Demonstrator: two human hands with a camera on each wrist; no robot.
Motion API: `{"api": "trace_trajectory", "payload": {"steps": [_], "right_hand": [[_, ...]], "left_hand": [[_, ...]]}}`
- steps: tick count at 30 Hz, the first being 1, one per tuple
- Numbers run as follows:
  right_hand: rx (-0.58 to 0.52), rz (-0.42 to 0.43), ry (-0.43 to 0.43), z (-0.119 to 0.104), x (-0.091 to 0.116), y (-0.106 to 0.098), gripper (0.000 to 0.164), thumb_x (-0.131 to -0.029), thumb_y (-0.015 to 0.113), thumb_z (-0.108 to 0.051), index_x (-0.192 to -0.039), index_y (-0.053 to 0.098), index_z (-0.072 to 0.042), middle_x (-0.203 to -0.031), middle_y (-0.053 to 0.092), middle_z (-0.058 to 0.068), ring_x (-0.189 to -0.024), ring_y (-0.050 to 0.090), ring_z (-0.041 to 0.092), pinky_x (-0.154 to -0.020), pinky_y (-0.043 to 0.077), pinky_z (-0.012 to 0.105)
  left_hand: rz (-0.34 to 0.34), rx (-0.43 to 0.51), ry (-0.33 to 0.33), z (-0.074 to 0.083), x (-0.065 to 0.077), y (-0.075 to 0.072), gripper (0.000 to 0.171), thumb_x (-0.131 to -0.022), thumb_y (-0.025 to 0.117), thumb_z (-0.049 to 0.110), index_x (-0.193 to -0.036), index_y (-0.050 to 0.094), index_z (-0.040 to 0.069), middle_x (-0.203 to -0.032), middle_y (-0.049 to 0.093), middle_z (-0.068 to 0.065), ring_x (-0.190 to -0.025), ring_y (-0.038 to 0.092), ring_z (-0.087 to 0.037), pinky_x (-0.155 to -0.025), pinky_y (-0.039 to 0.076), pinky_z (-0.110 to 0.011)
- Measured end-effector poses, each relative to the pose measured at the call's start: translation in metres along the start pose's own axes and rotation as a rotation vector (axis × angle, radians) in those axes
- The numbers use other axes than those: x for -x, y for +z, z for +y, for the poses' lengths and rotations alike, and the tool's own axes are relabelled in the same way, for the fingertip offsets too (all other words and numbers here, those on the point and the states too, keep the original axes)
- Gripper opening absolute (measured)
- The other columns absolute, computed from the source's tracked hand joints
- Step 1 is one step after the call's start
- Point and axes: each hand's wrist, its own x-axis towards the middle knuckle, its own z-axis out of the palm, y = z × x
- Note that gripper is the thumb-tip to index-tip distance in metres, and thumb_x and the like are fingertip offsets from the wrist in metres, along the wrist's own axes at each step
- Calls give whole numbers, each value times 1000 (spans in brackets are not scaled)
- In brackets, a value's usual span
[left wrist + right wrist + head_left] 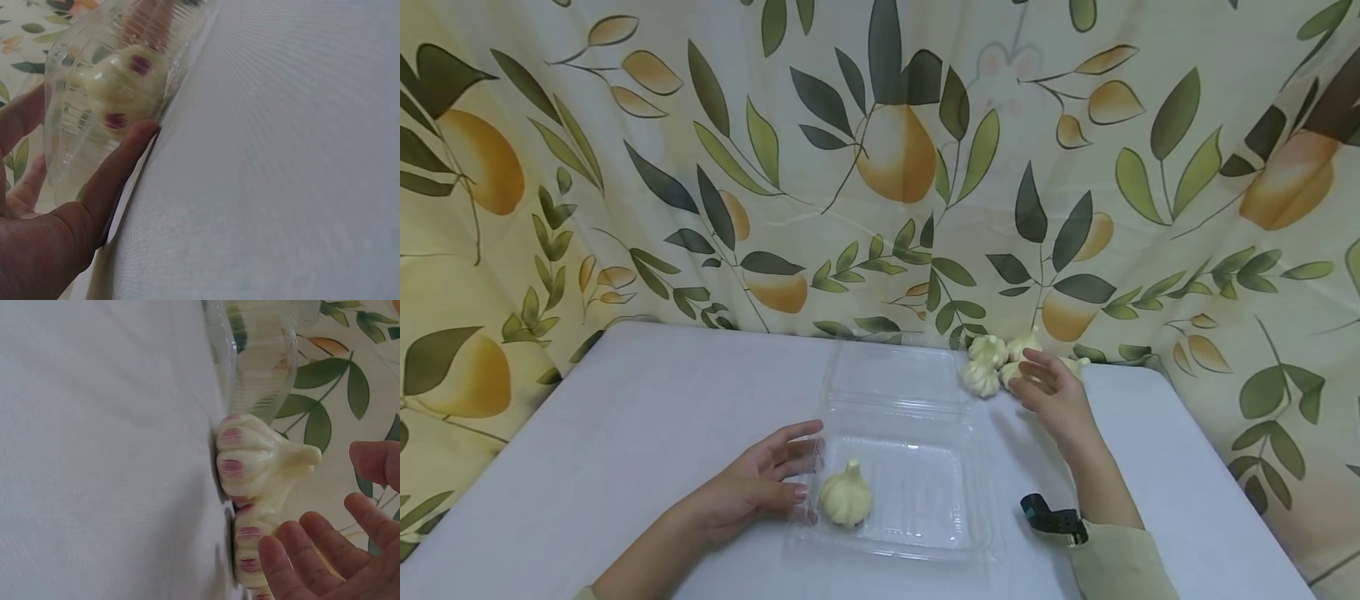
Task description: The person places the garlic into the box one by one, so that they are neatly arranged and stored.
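Note:
A clear plastic clamshell box (917, 492) lies with its lid (895, 375) folded back on the table. Inside, at the left end, one garlic bulb (846, 497) stands with its stem up; purple patches show on this bulb (128, 84) in the left wrist view. My left hand (752, 483) rests against the box's left wall, thumb and fingers fairly straight. At the back right, my right hand (1056, 400) hovers over a group of garlic bulbs (985, 371), its fingers spread and holding nothing. The right wrist view shows two bulbs (250, 453) near those fingertips.
A white cloth covers the table (685, 392). Behind it hangs a curtain (820, 225) printed with leaves and fruit, close to the bulbs and lid. A black device (1052, 518) sits at the right wrist by the sleeve (1120, 562).

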Motion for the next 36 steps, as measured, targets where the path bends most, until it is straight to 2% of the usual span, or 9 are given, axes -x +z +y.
{"api": "trace_trajectory", "payload": {"steps": [4,11,13,20,24,27,29,33,36], "right_hand": [[1,-17,-2,0,1,4,64,-98,63,-20,-153,34,-7,-149,45,23,-117,54,11,-82,50,17],[7,-64,-8,0,0,12,66,-97,63,-16,-155,32,-7,-151,42,27,-130,51,36,-83,50,18],[1,-76,-12,0,0,14,68,-97,63,-15,-156,30,-7,-150,42,28,-132,49,39,-85,50,20],[38,-87,-23,2,0,19,68,-96,65,-14,-155,32,-9,-137,52,28,-124,54,37,-85,51,27],[68,-96,-25,3,-1,21,67,-96,66,-16,-155,35,-11,-132,52,26,-117,56,32,-82,50,25],[62,-96,-34,4,-2,21,63,-95,67,-16,-152,39,-12,-134,49,25,-118,54,33,-81,49,26],[50,-97,-44,4,-2,21,60,-96,66,-16,-150,41,-9,-139,46,24,-125,52,38,-86,50,29],[25,-91,-64,3,-1,22,50,-96,65,-15,-141,46,-2,-151,38,21,-139,41,44,-102,46,45],[33,-69,-83,2,1,24,44,-96,65,-14,-133,48,2,-148,44,20,-138,42,43,-110,38,50]], "left_hand": [[-4,5,5,0,0,0,86,-87,68,-3,-158,23,15,-163,14,-20,-143,31,-33,-93,53,-53],[4,11,4,0,1,0,86,-87,68,-2,-158,23,15,-163,14,-21,-144,29,-34,-93,52,-55],[3,12,5,0,1,0,86,-87,69,-2,-158,23,15,-163,14,-21,-144,28,-34,-93,52,-55],[-4,17,8,-1,1,0,87,-87,68,-3,-158,22,14,-163,13,-21,-145,26,-35,-93,52,-56],[-4,15,6,-1,0,0,87,-87,68,-3,-158,22,14,-163,13,-21,-145,26,-35,-93,52,-55],[-3,6,5,0,0,1,86,-87,68,-2,-158,22,14,-163,14,-21,-145,27,-34,-94,53,-53],[-2,-2,5,0,0,1,86,-87,68,-2,-158,22,15,-163,14,-21,-145,28,-34,-94,53,-52],[0,-16,3,0,0,0,86,-87,69,-1,-158,22,15,-162,16,-21,-143,32,-32,-93,54,-49],[4,-18,-1,0,0,0,86,-87,69,-1,-158,23,16,-162,16,-20,-142,33,-32,-93,54,-49]]}}
